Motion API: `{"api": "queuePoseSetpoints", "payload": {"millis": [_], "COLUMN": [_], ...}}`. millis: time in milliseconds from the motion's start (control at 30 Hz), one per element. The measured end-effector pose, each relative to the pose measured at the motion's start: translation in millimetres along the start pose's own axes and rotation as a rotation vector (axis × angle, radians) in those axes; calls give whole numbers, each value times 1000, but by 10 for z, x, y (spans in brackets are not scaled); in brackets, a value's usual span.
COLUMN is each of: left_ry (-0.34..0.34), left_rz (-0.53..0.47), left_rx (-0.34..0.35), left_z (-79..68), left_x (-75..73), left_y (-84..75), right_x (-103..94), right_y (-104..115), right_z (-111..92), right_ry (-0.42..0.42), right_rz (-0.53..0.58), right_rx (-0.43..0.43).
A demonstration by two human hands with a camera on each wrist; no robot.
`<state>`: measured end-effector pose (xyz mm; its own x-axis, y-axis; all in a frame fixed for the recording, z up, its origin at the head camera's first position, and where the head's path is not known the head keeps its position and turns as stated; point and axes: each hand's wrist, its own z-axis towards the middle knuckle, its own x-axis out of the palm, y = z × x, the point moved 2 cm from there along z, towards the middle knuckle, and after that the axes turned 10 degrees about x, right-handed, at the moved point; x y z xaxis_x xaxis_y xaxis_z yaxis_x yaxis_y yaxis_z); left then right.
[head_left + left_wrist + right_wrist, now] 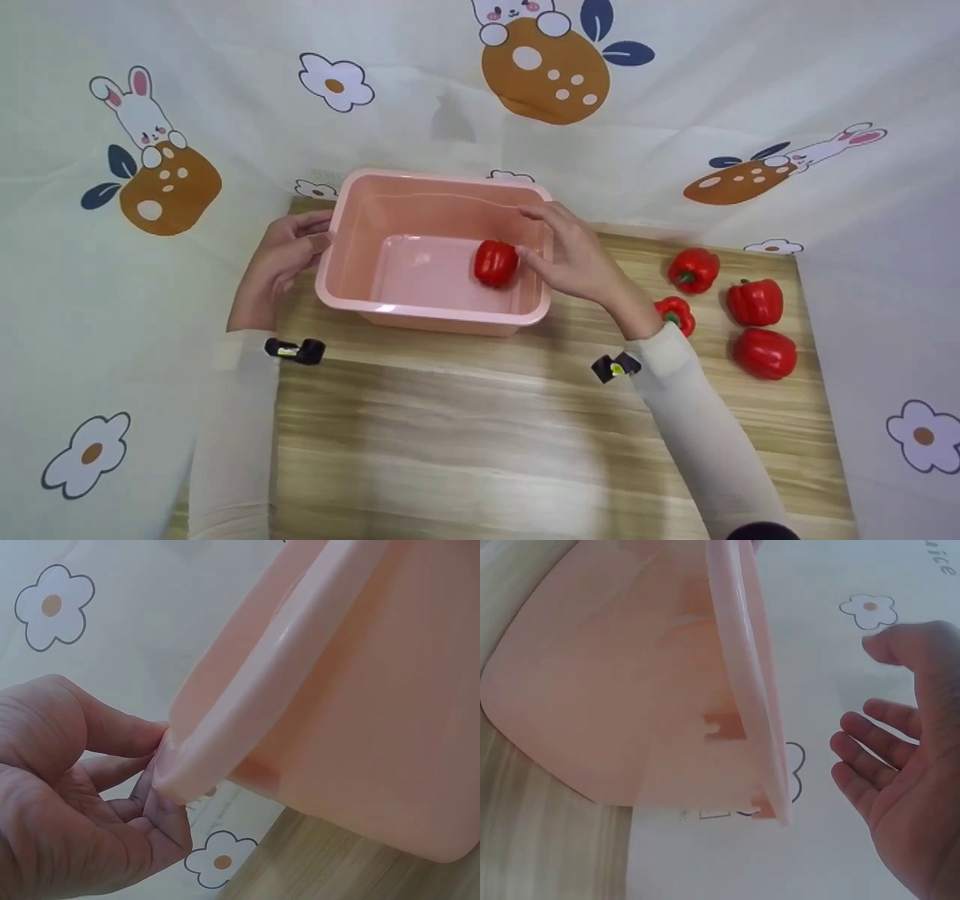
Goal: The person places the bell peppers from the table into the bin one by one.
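A pink plastic basin (431,316) stands on the wooden table, with one red bell pepper (495,263) lying inside towards its right end. My left hand (289,251) holds the basin's left rim; in the left wrist view its fingers and thumb pinch the rim's corner (199,769). Over the basin's right rim is my right hand (574,259), fingers spread and the thumb near the pepper, holding nothing. The right wrist view shows that hand (900,757) with loosely bent fingers beside the rim (742,660).
Several more red bell peppers lie on the table to the right: one (694,270) at the back, one (676,315) partly behind the right forearm, and two (755,302) near the right edge. A white patterned cloth (405,90) surrounds the wooden table (450,450).
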<state>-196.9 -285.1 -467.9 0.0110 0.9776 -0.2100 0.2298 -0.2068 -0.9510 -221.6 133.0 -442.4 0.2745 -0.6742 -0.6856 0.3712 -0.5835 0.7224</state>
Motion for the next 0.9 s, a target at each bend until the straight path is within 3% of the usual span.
{"api": "queuePoseSetpoints", "payload": {"millis": [300, 533, 900], "left_ry": [-12, -9, -17], "left_rz": [8, 12, -33], "left_rx": [-30, -46, -29], "left_z": [12, 17, 20], "left_x": [11, -13, -7], "left_y": [18, 14, 32], "right_x": [-53, -84, -6], "right_y": [-229, -410, -671], "right_z": [-239, -381, -594], "right_ry": [-168, -198, -242], "right_rz": [186, 243, 301], "right_rx": [40, 114, 123]}}
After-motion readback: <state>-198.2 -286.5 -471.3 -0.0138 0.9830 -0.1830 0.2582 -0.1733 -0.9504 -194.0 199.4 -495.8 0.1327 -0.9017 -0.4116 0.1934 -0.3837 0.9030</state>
